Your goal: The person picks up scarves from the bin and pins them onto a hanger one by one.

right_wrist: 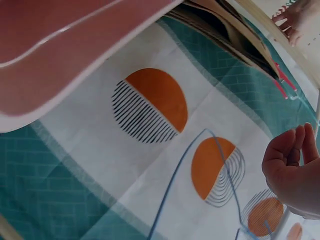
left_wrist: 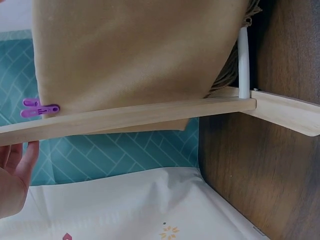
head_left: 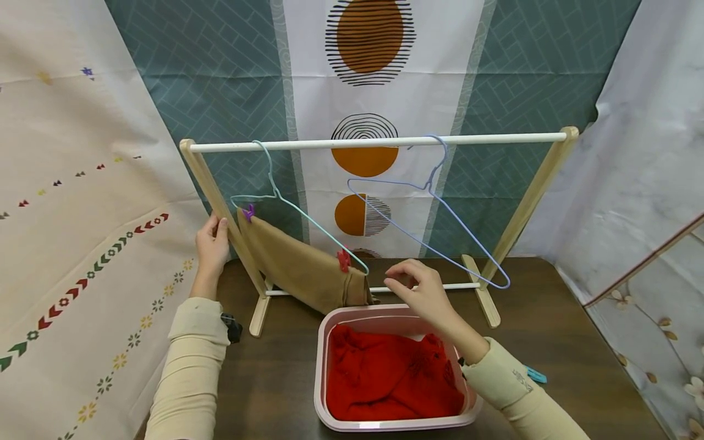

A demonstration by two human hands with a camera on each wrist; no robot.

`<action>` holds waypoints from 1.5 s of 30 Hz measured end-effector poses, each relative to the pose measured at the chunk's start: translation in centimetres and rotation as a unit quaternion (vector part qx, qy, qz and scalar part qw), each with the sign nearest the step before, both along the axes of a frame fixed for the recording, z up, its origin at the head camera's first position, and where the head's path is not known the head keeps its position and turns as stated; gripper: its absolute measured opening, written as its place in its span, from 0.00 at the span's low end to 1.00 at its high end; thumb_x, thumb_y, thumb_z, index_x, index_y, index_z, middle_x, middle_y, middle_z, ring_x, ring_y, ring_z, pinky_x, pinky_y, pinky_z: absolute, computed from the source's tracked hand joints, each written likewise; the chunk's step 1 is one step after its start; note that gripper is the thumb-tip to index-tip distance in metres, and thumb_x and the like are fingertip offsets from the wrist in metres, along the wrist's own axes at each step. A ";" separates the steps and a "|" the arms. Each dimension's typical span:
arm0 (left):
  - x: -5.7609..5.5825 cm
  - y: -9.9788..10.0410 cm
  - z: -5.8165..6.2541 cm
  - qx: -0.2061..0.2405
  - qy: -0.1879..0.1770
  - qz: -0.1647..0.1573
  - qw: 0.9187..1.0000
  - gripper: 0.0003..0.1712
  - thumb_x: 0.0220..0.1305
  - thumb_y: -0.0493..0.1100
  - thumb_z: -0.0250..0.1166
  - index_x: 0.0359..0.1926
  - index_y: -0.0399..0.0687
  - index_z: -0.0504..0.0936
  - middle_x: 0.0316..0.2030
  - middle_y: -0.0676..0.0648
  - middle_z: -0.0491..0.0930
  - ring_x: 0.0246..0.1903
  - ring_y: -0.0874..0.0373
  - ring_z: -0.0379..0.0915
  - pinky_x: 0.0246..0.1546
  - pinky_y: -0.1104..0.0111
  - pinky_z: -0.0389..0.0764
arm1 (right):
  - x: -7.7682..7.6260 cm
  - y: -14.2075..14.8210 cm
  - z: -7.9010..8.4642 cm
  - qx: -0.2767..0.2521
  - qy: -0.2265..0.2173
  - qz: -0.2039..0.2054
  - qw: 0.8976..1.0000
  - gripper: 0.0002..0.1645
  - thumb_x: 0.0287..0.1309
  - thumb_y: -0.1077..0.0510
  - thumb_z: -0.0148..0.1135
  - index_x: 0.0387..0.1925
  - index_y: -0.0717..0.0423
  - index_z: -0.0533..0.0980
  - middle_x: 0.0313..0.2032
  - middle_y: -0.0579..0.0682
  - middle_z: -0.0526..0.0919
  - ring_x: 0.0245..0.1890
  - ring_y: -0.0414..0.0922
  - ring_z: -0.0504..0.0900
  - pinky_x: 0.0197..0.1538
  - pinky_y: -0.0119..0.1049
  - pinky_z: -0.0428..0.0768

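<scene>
My left hand holds the left wooden post of a clothes rack; in the left wrist view its fingers meet the post's edge. A mint-green hanger hangs tilted from the white top bar. A folded tan cloth with a fringe hangs on it, with a purple clip and a red clip. My right hand is beside the red clip, above the basin's far rim, fingers loosely bent and holding nothing. A bare blue hanger hangs to the right.
On the brown table, in front of the rack, sits a pink basin with red cloth in it. A light-blue clip lies right of the basin, partly behind my right sleeve. Patterned curtains stand behind and at the sides.
</scene>
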State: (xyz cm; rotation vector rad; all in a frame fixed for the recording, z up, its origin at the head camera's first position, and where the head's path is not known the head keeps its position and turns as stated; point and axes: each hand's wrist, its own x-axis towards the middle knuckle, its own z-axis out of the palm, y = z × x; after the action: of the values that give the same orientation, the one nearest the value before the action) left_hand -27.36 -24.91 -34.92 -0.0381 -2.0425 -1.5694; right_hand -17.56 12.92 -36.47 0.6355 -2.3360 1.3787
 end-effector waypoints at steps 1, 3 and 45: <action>0.0 0.0 0.0 0.000 -0.002 0.001 1.000 0.22 0.68 0.34 0.48 0.61 0.33 0.64 0.52 0.30 0.70 0.34 0.61 0.69 0.26 0.82 0.69 | 0.2 0.4 -0.2 0.002 -0.002 -0.001 1.000 0.05 0.50 0.63 0.65 0.32 0.57 0.80 0.31 0.48 0.80 0.23 0.40 0.69 0.25 0.30 0.68; -0.2 -0.3 -0.2 -0.003 -0.006 0.003 1.000 0.22 0.68 0.34 0.47 0.61 0.33 0.63 0.53 0.31 0.70 0.37 0.58 0.70 0.29 0.81 0.71 | 0.5 1.1 -0.5 0.009 -0.004 -0.002 1.000 0.05 0.50 0.63 0.65 0.32 0.57 0.80 0.32 0.47 0.80 0.23 0.40 0.70 0.25 0.31 0.69; 0.5 -1.1 -1.6 -0.080 -0.056 0.077 0.992 0.20 0.66 0.41 0.51 0.55 0.35 0.73 0.49 0.40 0.73 0.44 0.58 0.69 0.37 0.78 0.68 | 4.6 11.6 -13.1 -0.061 -0.259 -0.059 0.962 0.32 0.49 0.70 0.62 0.57 0.72 0.64 0.48 0.68 0.72 0.36 0.43 0.78 0.32 0.32 0.78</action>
State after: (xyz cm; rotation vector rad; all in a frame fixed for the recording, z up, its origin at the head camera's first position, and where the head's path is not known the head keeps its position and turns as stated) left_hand -26.82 -26.05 -36.51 0.1471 -2.1985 -1.3400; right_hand -12.94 24.54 -49.57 0.0972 -2.5874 1.7823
